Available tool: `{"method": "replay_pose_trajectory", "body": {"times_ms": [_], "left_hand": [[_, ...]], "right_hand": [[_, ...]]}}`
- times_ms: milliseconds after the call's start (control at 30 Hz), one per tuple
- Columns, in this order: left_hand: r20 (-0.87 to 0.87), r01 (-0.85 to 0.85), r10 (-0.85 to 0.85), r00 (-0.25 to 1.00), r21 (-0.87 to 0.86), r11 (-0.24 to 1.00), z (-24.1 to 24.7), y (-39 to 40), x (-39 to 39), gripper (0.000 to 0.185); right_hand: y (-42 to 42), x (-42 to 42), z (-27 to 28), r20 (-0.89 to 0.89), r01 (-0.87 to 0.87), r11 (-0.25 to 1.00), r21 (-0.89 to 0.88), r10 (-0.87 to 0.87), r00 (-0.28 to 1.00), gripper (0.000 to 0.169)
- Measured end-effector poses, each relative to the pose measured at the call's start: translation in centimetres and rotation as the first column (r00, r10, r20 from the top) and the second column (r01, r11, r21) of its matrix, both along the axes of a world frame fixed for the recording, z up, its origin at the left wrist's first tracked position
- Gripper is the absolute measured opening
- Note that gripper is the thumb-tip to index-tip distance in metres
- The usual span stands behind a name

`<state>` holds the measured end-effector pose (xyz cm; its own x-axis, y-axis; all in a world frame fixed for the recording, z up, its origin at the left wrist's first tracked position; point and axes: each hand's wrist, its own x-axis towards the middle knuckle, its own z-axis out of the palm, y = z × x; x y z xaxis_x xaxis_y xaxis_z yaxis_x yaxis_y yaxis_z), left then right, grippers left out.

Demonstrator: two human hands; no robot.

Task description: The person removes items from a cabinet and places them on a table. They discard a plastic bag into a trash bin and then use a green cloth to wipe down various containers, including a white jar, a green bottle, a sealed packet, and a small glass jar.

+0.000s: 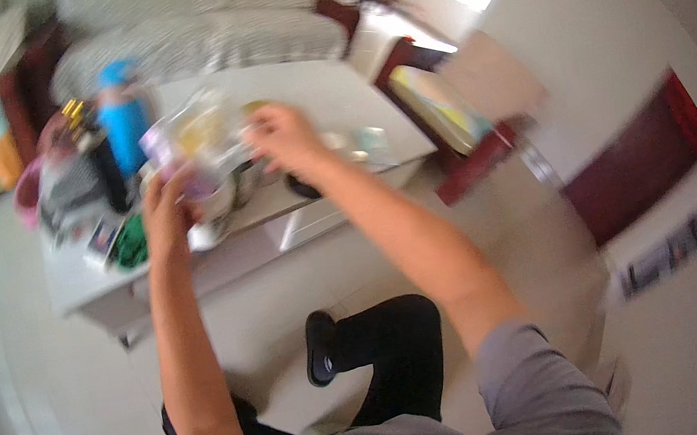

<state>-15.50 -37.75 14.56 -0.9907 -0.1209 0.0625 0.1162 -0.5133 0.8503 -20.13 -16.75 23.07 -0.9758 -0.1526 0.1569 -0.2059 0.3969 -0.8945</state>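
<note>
My left hand [167,200] grips a clear plastic bag [200,128] with purple on its lower left part and something yellowish showing through. The bag is raised over the front of a white coffee table [311,84]. Just right of the bag is my right hand [285,138], its fingers curled near the bag's edge. Motion blur hides whether those fingers pinch the plastic. Under and beside the hands are a whitish cup or bowl [220,202] and a dark round object [302,186], both blurred.
A blue bottle [125,131], a pink basket [28,193], a grey bag [70,186] and a green bundle [131,243] crowd the table's left side. Small pale packages [370,144] lie at its right. Behind stands a covered sofa [192,42]; a wooden chair [441,107] is at right.
</note>
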Motion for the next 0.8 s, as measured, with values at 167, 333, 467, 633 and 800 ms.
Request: {"method": "replay_pose_trajectory", "body": {"times_ms": [167, 333, 467, 633, 800], "left_hand": [[-0.015, -0.085, 0.086, 0.996, 0.042, 0.995, -1.4, -0.2, -1.0, 0.036], [-0.044, -0.155, 0.157, 0.987, 0.046, 0.987, -0.8, 0.9, 0.5, 0.04], [-0.121, -0.201, 0.19, 0.974, -0.081, 0.976, 0.0, -0.1, 2.8, 0.045], [-0.099, 0.107, -0.115, 0.988, -0.09, 0.99, -1.3, 2.5, 7.3, 0.065], [0.015, 0.154, -0.154, 0.988, -0.176, 0.972, -2.3, 2.9, 11.6, 0.034]], "right_hand": [[0.2, 1.4, 0.3, 0.028, 0.021, 0.994, -0.107, -0.018, 0.999, 0.018], [1.6, 3.1, -0.5, 0.166, 0.157, 0.903, -0.4, -0.097, 0.981, 0.015], [1.2, 7.4, -1.2, 0.324, 0.171, 0.683, -0.71, 0.101, 0.941, 0.021], [0.8, 14.8, -7.7, 0.381, 0.165, 0.541, -0.824, 0.315, 0.869, 0.026], [-0.7, 21.1, -11.3, 0.513, 0.214, 0.625, -0.751, 0.348, 0.785, 0.039]]}}
